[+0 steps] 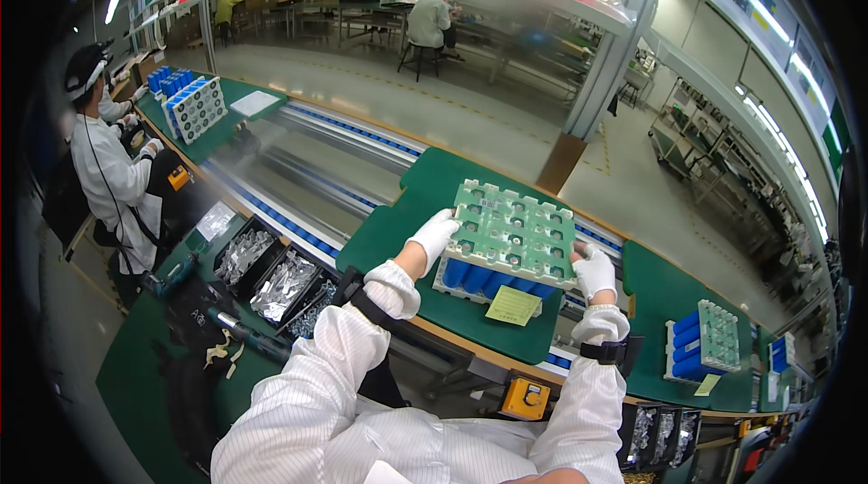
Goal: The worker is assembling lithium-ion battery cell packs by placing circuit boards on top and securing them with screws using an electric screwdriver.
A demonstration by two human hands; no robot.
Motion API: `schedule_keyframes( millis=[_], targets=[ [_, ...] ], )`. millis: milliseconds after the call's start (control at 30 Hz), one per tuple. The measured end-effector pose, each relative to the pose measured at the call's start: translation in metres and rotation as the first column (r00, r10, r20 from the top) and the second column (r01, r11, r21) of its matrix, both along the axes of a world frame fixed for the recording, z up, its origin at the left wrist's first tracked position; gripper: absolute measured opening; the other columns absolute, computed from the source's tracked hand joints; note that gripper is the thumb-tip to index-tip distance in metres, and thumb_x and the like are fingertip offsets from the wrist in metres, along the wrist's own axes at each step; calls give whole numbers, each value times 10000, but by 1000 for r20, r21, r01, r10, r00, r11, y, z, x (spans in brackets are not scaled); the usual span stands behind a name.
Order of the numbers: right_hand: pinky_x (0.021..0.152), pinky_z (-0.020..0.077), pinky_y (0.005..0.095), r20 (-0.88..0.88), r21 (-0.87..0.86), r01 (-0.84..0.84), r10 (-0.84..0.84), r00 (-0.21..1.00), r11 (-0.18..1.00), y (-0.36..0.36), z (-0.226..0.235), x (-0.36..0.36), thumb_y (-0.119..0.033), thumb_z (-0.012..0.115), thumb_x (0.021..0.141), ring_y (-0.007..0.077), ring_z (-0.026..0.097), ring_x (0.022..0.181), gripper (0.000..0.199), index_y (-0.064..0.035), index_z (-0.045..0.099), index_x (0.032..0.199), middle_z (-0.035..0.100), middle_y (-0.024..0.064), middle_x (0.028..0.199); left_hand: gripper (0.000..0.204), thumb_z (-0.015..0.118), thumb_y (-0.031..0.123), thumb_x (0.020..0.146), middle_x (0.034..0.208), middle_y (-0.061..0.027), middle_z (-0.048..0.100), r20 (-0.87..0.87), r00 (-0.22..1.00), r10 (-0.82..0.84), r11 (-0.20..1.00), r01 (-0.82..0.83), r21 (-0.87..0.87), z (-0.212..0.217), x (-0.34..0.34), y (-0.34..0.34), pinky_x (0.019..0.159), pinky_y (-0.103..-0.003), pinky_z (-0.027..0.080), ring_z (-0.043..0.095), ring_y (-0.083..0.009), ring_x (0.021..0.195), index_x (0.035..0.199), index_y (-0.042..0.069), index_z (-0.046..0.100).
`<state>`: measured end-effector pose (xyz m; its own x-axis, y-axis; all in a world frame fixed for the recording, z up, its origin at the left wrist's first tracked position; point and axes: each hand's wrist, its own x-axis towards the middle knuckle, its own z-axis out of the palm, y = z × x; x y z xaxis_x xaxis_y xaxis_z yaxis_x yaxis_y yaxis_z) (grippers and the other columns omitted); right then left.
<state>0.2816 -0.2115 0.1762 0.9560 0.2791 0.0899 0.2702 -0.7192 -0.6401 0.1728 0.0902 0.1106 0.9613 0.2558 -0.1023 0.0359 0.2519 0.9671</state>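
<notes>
A battery pack [515, 229] stands on a green board in front of me, with a pale green cell holder on top and a row of blue cylindrical cells [477, 278] below it. My left hand [436, 238], in a white glove, grips the holder's left edge. At its right edge my right hand [595, 273], gloved too, has its fingers closed around the side; part of them is hidden behind the holder. A yellow-green paper slip [514, 306] hangs at the pack's near side. Underneath, the rim of a white lower holder shows. I cannot tell whether the pack is lifted off the board.
Black bins of metal strips [282, 285] and two power screwdrivers [244, 332] lie to my left. A roller conveyor [280, 217] runs under the boards. Another battery pack [703, 344] stands at right. A co-worker [113, 177] sits at far left. An orange box [525, 398] hangs at the near edge.
</notes>
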Motion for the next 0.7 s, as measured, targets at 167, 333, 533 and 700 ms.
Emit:
schedule_keyframes(
  millis=[167,333,533,700],
  targets=[
    [871,488,330,32,59,35,-37,999,998,-10,-41,29,-224,625,876,275,664,935,517,-80,508,1358,671,189,1078,279,501,235,964,1006,-14,620,-52,998,-35,999,34,-22,7,-7,0,568,-262,476,640,-113,855,1204,94,515],
    [347,347,252,-407,508,60,178,896,859,-6,-40,11,-292,478,985,137,503,454,394,-17,501,1266,629,82,856,249,544,277,958,930,10,622,24,997,-75,986,77,-146,2,-16,1,457,-228,407,643,-91,781,1145,112,532],
    [330,343,219,-418,562,105,172,892,821,-18,-37,-22,-380,507,977,110,477,421,302,-84,535,1034,592,32,721,174,544,268,964,865,43,613,12,1000,-4,981,6,-192,2,-16,-6,450,-205,409,619,-53,711,1063,129,578],
    [309,320,223,-387,637,106,198,900,763,-33,-53,-49,-403,529,963,111,469,416,321,-89,537,1029,581,33,714,211,544,302,969,812,41,603,15,999,-42,971,45,-234,5,-49,-21,341,-178,316,544,-37,549,1088,129,554]
  ],
)
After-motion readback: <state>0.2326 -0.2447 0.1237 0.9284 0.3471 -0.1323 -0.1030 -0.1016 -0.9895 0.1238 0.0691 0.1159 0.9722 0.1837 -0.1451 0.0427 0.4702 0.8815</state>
